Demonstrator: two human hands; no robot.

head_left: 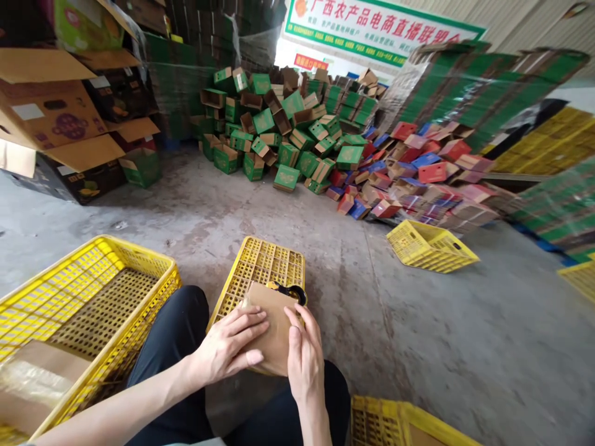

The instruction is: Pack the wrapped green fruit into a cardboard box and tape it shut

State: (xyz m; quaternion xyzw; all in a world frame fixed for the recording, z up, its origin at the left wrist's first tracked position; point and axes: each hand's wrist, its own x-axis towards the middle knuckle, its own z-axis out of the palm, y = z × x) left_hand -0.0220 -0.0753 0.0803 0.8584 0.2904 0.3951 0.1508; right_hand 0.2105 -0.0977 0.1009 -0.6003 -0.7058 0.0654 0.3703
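Note:
A flat brown cardboard piece point(272, 344), possibly a folded box or small stack, is tilted in front of me over a yellow plastic crate point(274, 257). Clear tape or film glints along its left side. My left hand point(227, 347) lies across its left part, fingers stretched out and thumb resting on its face. At the right edge my right hand point(304, 353) grips it, with thumb and fingertips on the near face; the fingers' far side is hidden. Just behind the cardboard, a black and yellow tape dispenser point(295, 293) rests on the crate, partly covered.
Left of my knee stands a large yellow crate point(174, 272) holding a taped cardboard piece point(41, 378). Another yellow crate point(376, 409) is at lower right, and one point(430, 248) sits farther off. Green boxes point(286, 176) and red-blue boxes point(432, 172) are heaped behind, beside large cartons point(65, 118).

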